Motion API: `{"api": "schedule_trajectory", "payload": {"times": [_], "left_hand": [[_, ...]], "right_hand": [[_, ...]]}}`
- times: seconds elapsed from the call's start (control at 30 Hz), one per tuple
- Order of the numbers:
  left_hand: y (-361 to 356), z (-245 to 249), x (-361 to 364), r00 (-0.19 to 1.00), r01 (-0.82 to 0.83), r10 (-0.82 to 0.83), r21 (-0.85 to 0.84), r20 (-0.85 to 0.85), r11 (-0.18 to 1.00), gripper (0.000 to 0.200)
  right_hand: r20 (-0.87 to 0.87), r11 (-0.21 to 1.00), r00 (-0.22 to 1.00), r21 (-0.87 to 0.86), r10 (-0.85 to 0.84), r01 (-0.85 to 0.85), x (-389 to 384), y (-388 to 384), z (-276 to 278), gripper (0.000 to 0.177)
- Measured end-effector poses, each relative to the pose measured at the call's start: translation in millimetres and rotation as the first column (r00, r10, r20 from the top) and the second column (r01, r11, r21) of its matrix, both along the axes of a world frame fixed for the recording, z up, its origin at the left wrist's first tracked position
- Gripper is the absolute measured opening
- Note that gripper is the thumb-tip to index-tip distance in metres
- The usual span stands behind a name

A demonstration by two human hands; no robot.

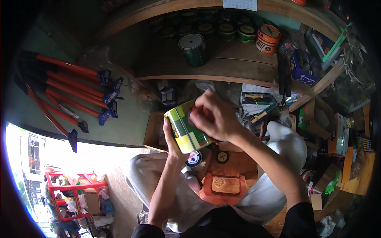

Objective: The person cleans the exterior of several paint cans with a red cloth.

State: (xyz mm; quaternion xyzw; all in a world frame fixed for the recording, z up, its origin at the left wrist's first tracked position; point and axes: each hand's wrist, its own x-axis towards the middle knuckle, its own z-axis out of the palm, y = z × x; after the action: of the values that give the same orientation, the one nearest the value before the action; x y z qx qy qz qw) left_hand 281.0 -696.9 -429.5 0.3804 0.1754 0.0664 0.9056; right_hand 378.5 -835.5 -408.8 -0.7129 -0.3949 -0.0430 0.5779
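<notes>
A green and yellow tin can (183,126) is held tilted in front of me, above my lap. My left hand (170,135) grips it from the left and below, its thumb along the near edge. My right hand (212,117) is closed, with its bent fingers against the can's right side. Something dark shows at those fingertips, too blurred and covered to name. Below the can, a round tin (193,158) with a white and blue lid is partly hidden by it. A small dark round lid (222,157) lies on the wooden floor beyond my knees.
A wooden shelf (166,71) ahead carries a dark green can (193,49), an orange can (268,39) and several green tins. Orange-handled tools (75,93) hang at left. An orange plastic stool (222,186) stands between my legs. Open cardboard boxes (323,184) crowd the right.
</notes>
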Motion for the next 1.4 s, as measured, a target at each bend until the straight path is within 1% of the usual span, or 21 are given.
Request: {"api": "schedule_trajectory", "payload": {"times": [0.03,0.07,0.1,0.23,0.33,0.37,0.4,0.47,0.57,0.67,0.87,0.9,1.0,1.03,1.1,1.13,1.2,1.27,1.3,1.33,1.4], "left_hand": [[10,-15,-5,0.999,0.051,-0.049,-0.101,0.022,0.994,0.083],[6,-9,-6,0.999,0.046,-0.046,-0.069,0.008,0.997,0.084],[5,-10,-7,0.999,0.046,-0.044,-0.106,0.027,0.993,0.084],[14,-18,-9,0.994,0.061,-0.036,-0.243,0.106,0.968,0.082],[12,-5,0,0.995,-0.087,0.093,-0.196,0.023,0.977,0.079],[17,-8,-2,0.991,-0.035,0.040,-0.042,0.129,0.999,0.077],[21,-10,-4,0.990,0.007,0.006,-0.092,0.143,0.996,0.076],[20,-12,-6,0.984,0.090,-0.056,-0.200,0.171,0.976,0.075],[8,-5,-10,0.998,0.016,-0.005,-0.163,0.068,0.986,0.074],[6,-7,-10,0.998,-0.003,0.015,-0.203,0.058,0.979,0.074],[13,-8,-9,0.993,-0.061,0.078,-0.186,0.087,0.981,0.071],[14,-4,-9,0.988,-0.059,0.090,-0.227,0.127,0.972,0.070],[25,-1,-17,0.981,-0.078,0.078,-0.010,0.179,0.997,0.067],[20,-4,-18,0.967,-0.186,0.172,0.057,0.186,0.981,0.069],[18,-1,-13,0.970,-0.172,0.130,0.199,0.204,0.965,0.073],[12,2,-8,0.972,-0.174,0.116,0.299,0.203,0.938,0.073],[11,3,-2,0.983,-0.181,0.178,0.097,0.039,0.979,0.070],[18,11,-5,0.994,0.010,-0.026,0.143,0.104,0.990,0.067],[9,8,-5,0.995,-0.079,0.073,0.104,0.066,0.991,0.066],[6,7,-4,0.997,-0.051,0.045,0.098,0.062,0.994,0.067],[6,2,0,0.998,-0.001,-0.004,0.084,0.057,0.996,0.068]], "right_hand": [[-0.080,0.995,0.993,0.035,-0.087,0.090,9,5,-5,0.028],[-0.162,0.981,0.972,0.061,-0.172,0.183,16,8,-7,0.028],[-0.316,0.983,0.941,0.099,-0.117,0.155,21,10,-8,0.030],[-0.472,0.975,0.869,0.074,-0.151,0.209,-1,18,-19,0.034],[-0.381,0.994,0.918,-0.037,-0.107,0.101,-23,3,-3,0.032],[-0.291,0.998,0.955,-0.055,-0.056,0.041,-27,-1,-3,0.029],[-0.155,0.997,0.988,-0.074,-0.020,0.008,-26,-4,-1,0.028],[-0.124,0.998,0.992,-0.061,0.014,-0.022,-11,-5,-4,0.028],[-0.369,0.975,0.929,0.194,-0.026,0.104,17,8,-12,0.029],[-0.503,0.944,0.864,0.276,-0.021,0.183,5,14,-19,0.028],[-0.623,0.987,0.780,0.157,0.061,0.048,-28,-7,-18,0.030],[-0.729,0.941,0.645,0.337,0.230,0.044,-32,-3,-22,0.032],[-0.854,0.951,0.465,0.300,0.234,0.072,-32,-3,-19,0.033],[-0.858,0.939,0.445,0.329,0.256,0.095,-31,-3,-20,0.034],[-0.862,0.913,0.409,0.383,0.299,0.139,-29,-3,-22,0.036],[-0.847,0.909,0.456,0.382,0.272,0.168,-28,-3,-22,0.034],[-0.811,0.900,0.546,0.378,0.209,0.216,-23,-3,-20,0.030],[-0.608,0.968,0.793,0.217,0.033,0.126,-11,-7,-18,0.026],[-0.467,0.987,0.884,0.125,-0.035,0.105,-8,-10,-16,0.024],[-0.217,0.998,0.976,0.053,-0.029,0.042,-9,-14,-14,0.022],[0.304,0.991,0.951,-0.129,0.066,-0.028,-11,-22,4,0.020]]}}
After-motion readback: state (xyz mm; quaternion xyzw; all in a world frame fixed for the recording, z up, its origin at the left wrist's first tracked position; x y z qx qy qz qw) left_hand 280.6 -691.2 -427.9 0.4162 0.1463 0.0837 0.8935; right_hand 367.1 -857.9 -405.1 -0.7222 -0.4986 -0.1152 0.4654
